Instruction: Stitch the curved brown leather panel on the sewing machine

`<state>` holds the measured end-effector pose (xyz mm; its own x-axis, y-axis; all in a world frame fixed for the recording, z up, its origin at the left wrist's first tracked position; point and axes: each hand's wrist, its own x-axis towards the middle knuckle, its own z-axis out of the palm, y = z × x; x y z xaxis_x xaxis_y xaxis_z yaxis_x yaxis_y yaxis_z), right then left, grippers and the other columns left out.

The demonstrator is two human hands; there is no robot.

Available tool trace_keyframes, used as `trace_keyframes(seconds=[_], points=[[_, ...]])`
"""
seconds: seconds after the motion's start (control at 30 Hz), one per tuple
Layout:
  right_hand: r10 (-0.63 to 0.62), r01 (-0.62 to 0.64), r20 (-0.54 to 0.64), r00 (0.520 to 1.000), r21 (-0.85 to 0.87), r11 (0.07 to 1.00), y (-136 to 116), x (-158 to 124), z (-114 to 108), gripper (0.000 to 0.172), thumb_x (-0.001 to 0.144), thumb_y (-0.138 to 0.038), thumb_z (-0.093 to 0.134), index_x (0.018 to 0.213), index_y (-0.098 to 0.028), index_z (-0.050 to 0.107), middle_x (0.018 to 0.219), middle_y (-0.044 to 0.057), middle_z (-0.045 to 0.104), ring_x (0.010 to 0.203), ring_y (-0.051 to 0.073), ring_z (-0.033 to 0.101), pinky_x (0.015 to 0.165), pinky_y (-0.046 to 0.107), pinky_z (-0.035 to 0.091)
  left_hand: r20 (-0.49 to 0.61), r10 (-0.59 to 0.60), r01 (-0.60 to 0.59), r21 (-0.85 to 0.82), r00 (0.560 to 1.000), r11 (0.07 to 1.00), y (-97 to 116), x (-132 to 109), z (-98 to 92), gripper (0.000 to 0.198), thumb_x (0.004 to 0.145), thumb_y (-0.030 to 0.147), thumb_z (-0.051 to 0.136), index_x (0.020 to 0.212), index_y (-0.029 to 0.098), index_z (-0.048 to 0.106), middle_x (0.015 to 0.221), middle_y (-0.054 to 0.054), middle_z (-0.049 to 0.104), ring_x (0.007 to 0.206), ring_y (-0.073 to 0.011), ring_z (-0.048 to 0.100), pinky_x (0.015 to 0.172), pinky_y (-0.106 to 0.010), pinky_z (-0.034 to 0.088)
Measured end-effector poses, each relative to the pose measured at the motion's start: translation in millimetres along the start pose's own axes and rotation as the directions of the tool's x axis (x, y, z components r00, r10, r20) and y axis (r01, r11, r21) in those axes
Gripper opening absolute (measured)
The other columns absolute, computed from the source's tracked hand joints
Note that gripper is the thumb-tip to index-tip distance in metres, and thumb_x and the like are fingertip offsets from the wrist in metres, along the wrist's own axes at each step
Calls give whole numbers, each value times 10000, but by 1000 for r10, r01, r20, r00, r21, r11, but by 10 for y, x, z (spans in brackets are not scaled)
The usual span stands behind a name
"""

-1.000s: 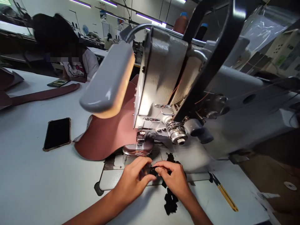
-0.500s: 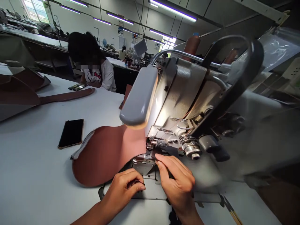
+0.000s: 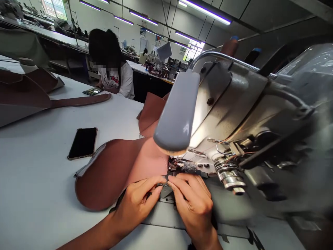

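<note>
A small dark piece [image 3: 163, 185] is pinched between the fingertips of both hands, just in front of the needle area of the sewing machine [image 3: 234, 114]. The grip of the left hand [image 3: 135, 203] is closed on its left end, thumb and forefinger pressed together; the grip of the right hand [image 3: 194, 203] is closed on its right end in the same way. What the piece is made of cannot be told.

Both hands are rested on the metal bed of the machine. Just beside the left hand a brown leather panel [image 3: 114, 170] is spread flat on the worktop [image 3: 33, 194], its far edge reaching under the presser foot. A grey lamp head [image 3: 178, 114] is hung over the needle area on a flexible neck. A dark phone [image 3: 83, 142] is laid face up on the worktop, near the panel. Further brown leather pieces [image 3: 31, 93] are seen at the far left. Another person [image 3: 111, 69] is seated at the far side of the worktop.
</note>
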<state>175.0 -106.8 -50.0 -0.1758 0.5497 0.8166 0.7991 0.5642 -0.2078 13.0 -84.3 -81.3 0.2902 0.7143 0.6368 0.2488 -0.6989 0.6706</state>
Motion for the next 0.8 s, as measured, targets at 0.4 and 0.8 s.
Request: trace_keyframes(seconds=[0.4, 0.8], points=[[-92, 93, 25, 995, -9, 996, 29, -74, 33, 309, 767, 85, 605, 1028, -58, 690, 843, 114, 608, 835, 171, 535, 769, 319, 475, -43, 120, -117, 74, 992, 990, -52, 34, -29, 277, 892, 55, 510, 1124, 188, 581, 907, 25, 695, 788, -49, 660, 818, -76, 468], [-88, 87, -31, 996, -39, 995, 23, -152, 9, 285, 781, 74, 589, 994, -79, 701, 858, 120, 644, 821, 175, 569, 703, 299, 473, 176, -259, 296, -237, 950, 925, -58, -282, 170, 103, 884, 199, 537, 935, 202, 626, 546, 80, 381, 471, -56, 320, 466, -161, 258]])
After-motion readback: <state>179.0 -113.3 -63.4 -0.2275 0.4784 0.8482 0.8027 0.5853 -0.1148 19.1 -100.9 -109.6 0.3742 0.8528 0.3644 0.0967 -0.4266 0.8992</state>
